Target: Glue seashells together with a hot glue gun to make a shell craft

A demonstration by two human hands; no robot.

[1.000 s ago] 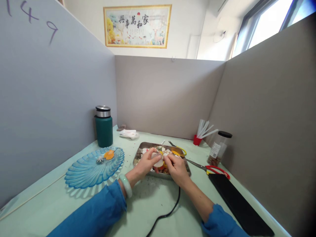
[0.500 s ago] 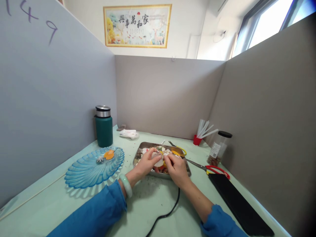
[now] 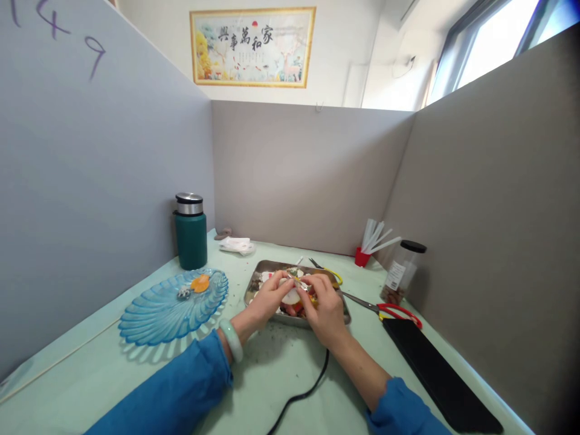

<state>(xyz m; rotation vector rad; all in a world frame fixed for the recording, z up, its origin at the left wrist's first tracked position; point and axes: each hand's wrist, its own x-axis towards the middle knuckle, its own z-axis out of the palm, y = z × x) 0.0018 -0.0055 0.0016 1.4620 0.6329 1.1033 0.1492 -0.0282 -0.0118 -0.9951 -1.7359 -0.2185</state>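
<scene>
The left hand (image 3: 270,295) pinches a white piece (image 3: 290,297) over the metal tray (image 3: 296,321), much as half a second ago; the right hand (image 3: 326,309), bunched beside it then, now reaches its fingers out across the far edge, thumb on the near side. Whether the right grips or only steadies, I cannot tell, but both hands seem busy with this one piece. Mixed bits (image 3: 267,276) lie in the tray. Snips (image 3: 338,278) rest by its back corner, scissors (image 3: 399,312) and a black slab (image 3: 439,374) to the right, a cable (image 3: 304,396) in front. On the left, a blue dish (image 3: 154,314) bears an orange bit (image 3: 200,283) and a speckled bit (image 3: 183,293); a flask (image 3: 191,243) stands behind. A red cup (image 3: 362,258) of white strips (image 3: 370,232) and a jar (image 3: 399,278) stand on the right of the pale green counter (image 3: 254,402). Grey partitions (image 3: 312,175) close it in; a framed print (image 3: 252,47) and a window (image 3: 484,48) show above
</scene>
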